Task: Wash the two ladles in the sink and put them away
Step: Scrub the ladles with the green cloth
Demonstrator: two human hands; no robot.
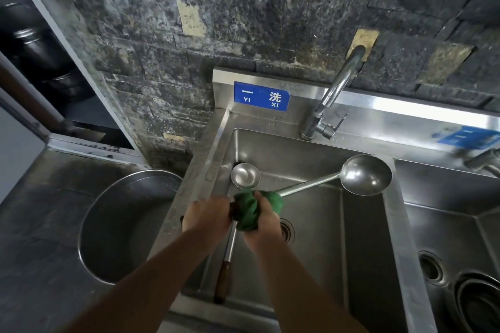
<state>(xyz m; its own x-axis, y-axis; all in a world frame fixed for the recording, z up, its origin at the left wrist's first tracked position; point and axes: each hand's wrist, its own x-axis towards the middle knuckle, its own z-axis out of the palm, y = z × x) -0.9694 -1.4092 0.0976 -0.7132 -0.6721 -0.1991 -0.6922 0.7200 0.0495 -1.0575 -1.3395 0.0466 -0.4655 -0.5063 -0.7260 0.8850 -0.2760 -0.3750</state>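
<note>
The left grip [207, 215] is clenched above the front left part of the sink [311, 149]. Its fingers curl round what looks like the dark end of the large ladle [366, 174] handle, though the hand hides most of it. Just beside it and touching, the right grip [263, 220] is closed tight on a bunched green cloth [250, 209], which is wrapped around the same handle's steel shaft. From the cloth the shaft runs up to the right, with the bowl facing up over the sink's back right corner.

The small ladle [245, 176] lies in the sink under both grips. Its bowl leans at the back left corner and its wooden handle end points to the front edge. The drain [286, 230] shows beside the right grip. A faucet [332, 94] stands on the back rim, next to a blue sign [261, 96]. A round steel basin [127, 224] sits in the dark counter [40, 224] on the left.
</note>
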